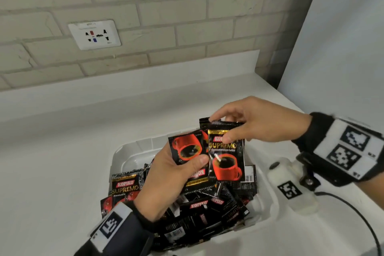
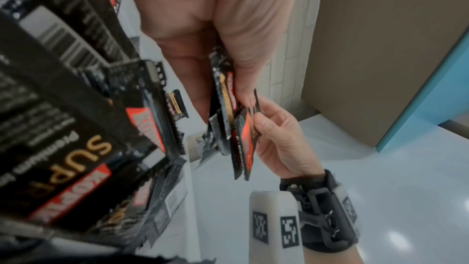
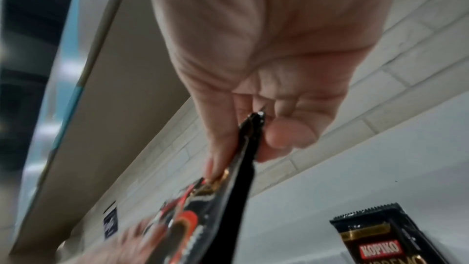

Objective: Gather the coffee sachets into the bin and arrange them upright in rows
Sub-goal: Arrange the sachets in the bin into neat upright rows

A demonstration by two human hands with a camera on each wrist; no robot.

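A white bin on the counter holds a jumbled heap of black and red coffee sachets. Above the heap my left hand grips a small stack of sachets, thumb across the front one, which is upside down. My right hand pinches the top edge of an upright sachet right beside that stack. The left wrist view shows my left hand clamping the stack edge-on, with my right hand against it. In the right wrist view my right hand pinches the sachet.
One sachet stands upright at the bin's left side. A white marker-tagged device with a black cable lies right of the bin. A brick wall with a socket plate is behind; a white panel stands at the right.
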